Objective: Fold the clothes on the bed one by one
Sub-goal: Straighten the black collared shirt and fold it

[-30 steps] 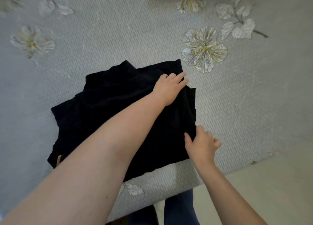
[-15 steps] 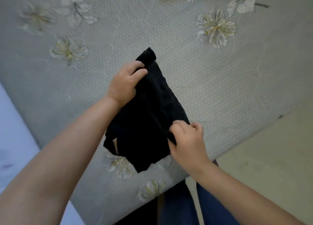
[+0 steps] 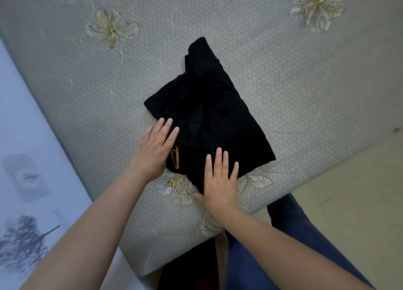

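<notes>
The left hand [image 3: 156, 153] is laid flat, fingers straight and slightly spread, on the near-left edge of the folded black garment [image 3: 209, 119]; nothing is gripped by it. The right hand [image 3: 219, 181] is likewise spread flat, its fingers pressed on the nearest corner of the garment and its palm resting partly on the bed cover [image 3: 283, 82]. The fingers of the left hand are pointed toward 1 o'clock, those of the right toward 12 o'clock.

The garment is shown as a compact, roughly rectangular bundle lying on the bed, with its long axis run from 11 o'clock to 5 o'clock. A narrower folded end is seen at the far tip, toward 12 o'clock. A small tan tag [image 3: 175, 157] is exposed at the near-left edge, just beside the left hand's fingers.

The bed is covered by a grey ribbed cover printed with pale flowers: one flower [image 3: 112, 28] at 10 o'clock from the garment, another [image 3: 316, 8] at 2 o'clock, and a third [image 3: 178, 186] touching the garment's near edge between the two wrists. A pale blue printed sheet [image 3: 28, 180] is seen at 8 o'clock, beside the cover's edge. The person's legs in dark blue trousers [image 3: 283, 235] are visible at 5 o'clock, against the bed's near edge, and a light floor [image 3: 359, 191] lies at 4 o'clock.
</notes>
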`<state>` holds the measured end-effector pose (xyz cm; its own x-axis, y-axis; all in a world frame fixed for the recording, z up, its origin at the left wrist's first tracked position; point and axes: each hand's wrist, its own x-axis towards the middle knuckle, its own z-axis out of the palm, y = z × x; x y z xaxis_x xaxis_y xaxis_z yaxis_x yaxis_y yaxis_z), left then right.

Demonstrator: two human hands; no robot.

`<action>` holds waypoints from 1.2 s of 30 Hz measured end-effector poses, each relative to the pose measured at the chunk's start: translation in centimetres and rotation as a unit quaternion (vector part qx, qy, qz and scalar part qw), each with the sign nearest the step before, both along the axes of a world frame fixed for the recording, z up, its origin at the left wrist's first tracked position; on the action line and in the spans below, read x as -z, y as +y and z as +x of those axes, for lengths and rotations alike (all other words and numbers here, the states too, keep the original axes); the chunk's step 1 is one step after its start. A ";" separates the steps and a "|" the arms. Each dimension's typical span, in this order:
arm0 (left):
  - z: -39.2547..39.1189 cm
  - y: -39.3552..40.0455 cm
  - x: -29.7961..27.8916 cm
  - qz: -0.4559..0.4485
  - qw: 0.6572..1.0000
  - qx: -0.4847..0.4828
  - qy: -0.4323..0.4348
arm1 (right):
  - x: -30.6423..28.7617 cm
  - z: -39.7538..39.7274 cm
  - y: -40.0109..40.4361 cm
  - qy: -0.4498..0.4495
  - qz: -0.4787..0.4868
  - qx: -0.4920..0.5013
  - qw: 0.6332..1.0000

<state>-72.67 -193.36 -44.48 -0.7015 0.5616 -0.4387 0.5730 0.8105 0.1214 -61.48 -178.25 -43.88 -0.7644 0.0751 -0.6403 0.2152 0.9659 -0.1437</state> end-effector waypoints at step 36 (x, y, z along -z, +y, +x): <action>-4.2 45.1 -16.7 0.192 0.936 0.225 0.189 | -15.9 -2.0 45.3 0.217 0.006 0.074 0.973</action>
